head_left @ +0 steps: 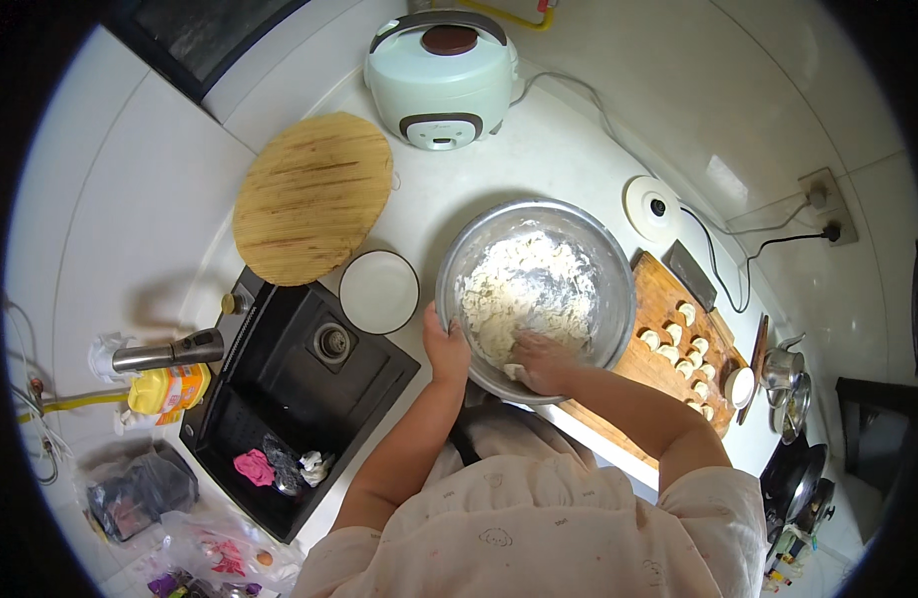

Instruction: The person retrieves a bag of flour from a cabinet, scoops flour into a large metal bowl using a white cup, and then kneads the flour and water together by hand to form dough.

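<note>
A wide metal mixing bowl (618, 249) stands at the counter's front edge, holding shaggy, floury dough (524, 289). My left hand (445, 344) grips the bowl's left rim, fingers wrapped round it. Inside the bowl, near its front wall, my right hand (545, 363) is pressed into the dough, its fingers bent and slightly blurred, with a lump of dough below them. Loose flour and crumbs coat the bowl's inner wall. To the right, a wooden board (633, 387) carries several small shaped dumplings (684, 367).
A white round dish (379, 291) sits between the bowl and the black sink (270, 369). Behind are a round wooden board (312, 197) and a pale green rice cooker (441, 85). A kettle base (652, 207), a cleaver (691, 273) and a rolling pin (753, 369) lie right.
</note>
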The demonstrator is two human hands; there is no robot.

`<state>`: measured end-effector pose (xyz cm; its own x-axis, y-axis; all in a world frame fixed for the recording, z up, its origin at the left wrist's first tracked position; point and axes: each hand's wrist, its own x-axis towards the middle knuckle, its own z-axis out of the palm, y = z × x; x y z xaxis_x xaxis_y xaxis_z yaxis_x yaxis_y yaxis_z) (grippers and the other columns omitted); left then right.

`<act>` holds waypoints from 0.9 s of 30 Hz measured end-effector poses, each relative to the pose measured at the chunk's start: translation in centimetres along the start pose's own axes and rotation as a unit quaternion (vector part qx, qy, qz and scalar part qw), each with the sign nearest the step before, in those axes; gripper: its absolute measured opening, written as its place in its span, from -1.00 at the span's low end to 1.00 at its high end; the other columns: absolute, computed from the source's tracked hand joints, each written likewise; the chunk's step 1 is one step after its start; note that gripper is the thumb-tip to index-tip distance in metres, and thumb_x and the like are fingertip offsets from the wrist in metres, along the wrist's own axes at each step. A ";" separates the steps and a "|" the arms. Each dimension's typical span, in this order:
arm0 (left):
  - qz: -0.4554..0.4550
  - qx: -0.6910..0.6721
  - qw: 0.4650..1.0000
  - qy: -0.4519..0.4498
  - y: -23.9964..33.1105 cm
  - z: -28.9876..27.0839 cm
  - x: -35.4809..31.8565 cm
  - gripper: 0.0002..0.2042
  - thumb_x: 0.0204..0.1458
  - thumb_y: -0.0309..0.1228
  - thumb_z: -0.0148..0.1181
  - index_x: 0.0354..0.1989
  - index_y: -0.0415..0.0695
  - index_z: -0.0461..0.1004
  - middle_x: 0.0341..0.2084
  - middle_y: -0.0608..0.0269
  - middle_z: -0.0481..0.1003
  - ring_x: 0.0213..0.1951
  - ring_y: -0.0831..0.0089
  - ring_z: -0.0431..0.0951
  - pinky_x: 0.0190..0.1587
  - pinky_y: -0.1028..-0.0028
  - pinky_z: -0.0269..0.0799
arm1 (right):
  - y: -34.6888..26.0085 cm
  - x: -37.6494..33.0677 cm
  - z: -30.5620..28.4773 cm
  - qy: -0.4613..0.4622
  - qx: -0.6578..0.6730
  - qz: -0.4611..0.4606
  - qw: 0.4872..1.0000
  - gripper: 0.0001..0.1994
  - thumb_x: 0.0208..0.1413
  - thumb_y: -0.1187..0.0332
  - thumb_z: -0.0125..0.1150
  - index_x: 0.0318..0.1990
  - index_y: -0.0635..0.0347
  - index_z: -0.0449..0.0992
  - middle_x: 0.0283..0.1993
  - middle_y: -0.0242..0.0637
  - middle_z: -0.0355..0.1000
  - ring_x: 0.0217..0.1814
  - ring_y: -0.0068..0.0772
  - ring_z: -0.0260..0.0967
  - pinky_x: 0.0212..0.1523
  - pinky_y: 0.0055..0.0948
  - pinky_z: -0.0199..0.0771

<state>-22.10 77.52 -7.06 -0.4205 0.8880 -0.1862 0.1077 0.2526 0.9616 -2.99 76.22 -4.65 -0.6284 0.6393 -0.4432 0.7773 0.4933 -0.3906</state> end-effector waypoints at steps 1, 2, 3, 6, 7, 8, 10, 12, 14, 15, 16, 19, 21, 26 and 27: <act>0.001 -0.002 1.000 -0.005 -0.1 0.0 0.1 -0.64 -0.08 -0.72 -0.07 -0.04 -0.29 0.23 -0.20 0.05 0.39 -0.13 0.33 0.41 -0.05 0.45 0.24 | 0.1 0.8 0.7 0.011 -0.015 -0.027 0.999 -0.51 0.03 0.19 -0.10 0.07 0.33 0.23 0.22 0.07 0.04 0.28 -0.04 -0.03 0.26 -0.29 -0.04; -0.004 -0.012 1.000 -0.010 0.0 0.0 0.1 -0.64 -0.08 -0.72 -0.07 -0.03 -0.29 0.23 -0.20 0.05 0.40 -0.13 0.33 0.41 -0.05 0.45 0.24 | 0.4 1.2 1.1 0.021 -0.029 -0.054 0.998 -0.51 0.02 0.20 -0.08 0.07 0.33 0.22 0.22 0.06 0.04 0.28 -0.04 -0.03 0.26 -0.29 -0.03; -0.009 -0.020 1.000 -0.011 -0.1 -0.1 0.1 -0.63 -0.08 -0.72 -0.06 -0.03 -0.29 0.22 -0.20 0.05 0.40 -0.13 0.33 0.41 -0.05 0.45 0.24 | 0.7 1.6 0.9 0.011 -0.005 -0.024 1.000 -0.50 0.00 0.20 -0.07 0.07 0.33 0.23 0.23 0.05 0.04 0.28 -0.05 -0.03 0.25 -0.28 -0.02; -0.026 -0.038 0.999 -0.016 0.0 -0.4 -0.1 -0.62 -0.08 -0.71 -0.06 -0.01 -0.30 0.20 -0.20 0.06 0.40 -0.14 0.33 0.42 -0.05 0.45 0.24 | 1.7 1.7 -1.8 0.039 0.009 0.083 0.996 -0.48 -0.02 0.18 -0.02 0.06 0.34 0.22 0.23 0.02 0.05 0.26 -0.06 0.01 0.24 -0.26 -0.01; -0.020 -0.021 0.999 -0.019 0.0 -0.5 -0.1 -0.61 -0.07 -0.71 -0.06 0.00 -0.30 0.20 -0.21 0.06 0.41 -0.14 0.33 0.42 -0.05 0.45 0.25 | 2.3 1.7 -2.0 0.066 0.010 0.106 0.992 -0.47 -0.02 0.18 -0.01 0.07 0.35 0.21 0.22 0.03 0.06 0.25 -0.04 0.02 0.24 -0.26 -0.01; -0.015 -0.012 1.000 -0.018 0.0 -0.5 -0.1 -0.61 -0.07 -0.71 -0.06 0.00 -0.30 0.20 -0.21 0.06 0.41 -0.14 0.33 0.42 -0.05 0.46 0.25 | 3.0 1.6 -2.2 0.093 0.011 0.128 0.987 -0.47 -0.03 0.19 0.00 0.07 0.35 0.20 0.21 0.04 0.07 0.23 -0.03 0.03 0.24 -0.27 0.00; -0.006 -0.002 1.000 -0.013 -0.2 -0.4 -0.1 -0.61 -0.07 -0.71 -0.05 0.00 -0.31 0.19 -0.20 0.07 0.41 -0.14 0.34 0.42 -0.05 0.46 0.25 | 3.5 1.7 -2.0 0.129 -0.008 0.159 0.979 -0.49 0.04 0.13 -0.03 0.04 0.37 0.24 0.22 0.01 0.07 0.22 -0.03 0.06 0.23 -0.29 0.02; 0.005 -0.005 1.000 -0.009 -0.5 -0.2 -0.1 -0.63 -0.06 -0.71 -0.06 -0.01 -0.29 0.20 -0.20 0.09 0.39 -0.15 0.37 0.41 -0.06 0.47 0.25 | 2.8 2.1 -1.6 0.107 0.043 0.163 0.980 -0.49 0.05 0.11 -0.06 0.03 0.37 0.25 0.22 0.02 0.06 0.25 -0.04 0.02 0.25 -0.30 -0.03; 0.014 -0.002 1.000 -0.010 -0.7 -0.1 -0.2 -0.65 -0.04 -0.71 -0.07 -0.02 -0.27 0.20 -0.21 0.14 0.38 -0.17 0.41 0.40 -0.07 0.49 0.24 | 1.2 2.4 -0.9 0.087 0.072 0.130 0.985 -0.49 0.07 0.11 -0.09 0.03 0.38 0.25 0.21 0.04 0.07 0.25 -0.05 0.02 0.26 -0.31 -0.04; 0.014 0.006 1.000 -0.007 -0.9 -0.1 -0.2 -0.65 -0.04 -0.71 -0.08 -0.02 -0.26 0.20 -0.21 0.15 0.37 -0.17 0.42 0.39 -0.07 0.49 0.24 | -0.2 2.4 0.1 0.076 0.076 0.093 0.990 -0.49 0.07 0.11 -0.10 0.03 0.38 0.25 0.20 0.05 0.08 0.24 -0.05 0.04 0.25 -0.30 -0.02; 0.012 0.023 1.000 -0.002 -0.8 -0.1 -0.2 -0.65 -0.04 -0.71 -0.07 -0.02 -0.26 0.20 -0.20 0.14 0.37 -0.17 0.42 0.39 -0.07 0.49 0.24 | -1.5 2.3 0.7 0.067 0.078 0.057 0.993 -0.49 0.08 0.11 -0.12 0.03 0.39 0.26 0.19 0.06 0.10 0.23 -0.06 0.05 0.24 -0.29 -0.01; 0.016 0.032 0.999 -0.006 -0.1 -0.4 -0.2 -0.64 -0.03 -0.70 -0.07 -0.01 -0.25 0.20 -0.19 0.13 0.38 -0.15 0.41 0.39 -0.07 0.49 0.24 | -2.5 2.0 -0.7 0.028 0.050 0.022 0.998 -0.51 0.08 0.13 -0.14 0.04 0.37 0.26 0.21 0.06 0.08 0.23 -0.11 0.07 0.25 -0.30 0.01; 0.017 0.028 0.999 -0.015 0.2 -0.7 -0.3 -0.64 -0.03 -0.70 -0.06 -0.01 -0.25 0.20 -0.19 0.12 0.38 -0.14 0.40 0.39 -0.06 0.50 0.24 | -1.4 1.7 -3.0 -0.001 0.050 0.031 0.998 -0.53 0.07 0.16 -0.12 0.03 0.36 0.28 0.22 0.04 0.06 0.25 -0.13 0.05 0.26 -0.32 0.00; 0.032 0.026 0.999 -0.016 -0.8 -0.5 -0.1 -0.63 -0.04 -0.71 -0.06 0.00 -0.27 0.19 -0.19 0.12 0.39 -0.13 0.40 0.40 -0.05 0.49 0.23 | 3.6 3.0 -2.7 0.133 0.022 0.168 0.977 -0.60 0.01 0.20 -0.07 -0.11 0.36 0.35 0.08 0.07 0.21 0.13 0.00 0.14 0.17 -0.25 0.10; 0.033 0.025 0.999 -0.010 -0.7 -0.4 -0.1 -0.63 -0.04 -0.71 -0.06 0.00 -0.27 0.19 -0.19 0.12 0.39 -0.13 0.40 0.40 -0.05 0.49 0.23 | 3.5 3.2 -2.5 0.148 0.009 0.160 0.976 -0.61 0.01 0.20 -0.06 -0.12 0.35 0.36 0.06 0.05 0.24 0.11 0.00 0.16 0.16 -0.25 0.12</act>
<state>-22.52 77.03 -7.65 -0.3930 0.9106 -0.1280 0.1791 0.2123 0.9607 -2.21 81.44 -5.35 -0.3148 0.9026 -0.2936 0.9299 0.2313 -0.2858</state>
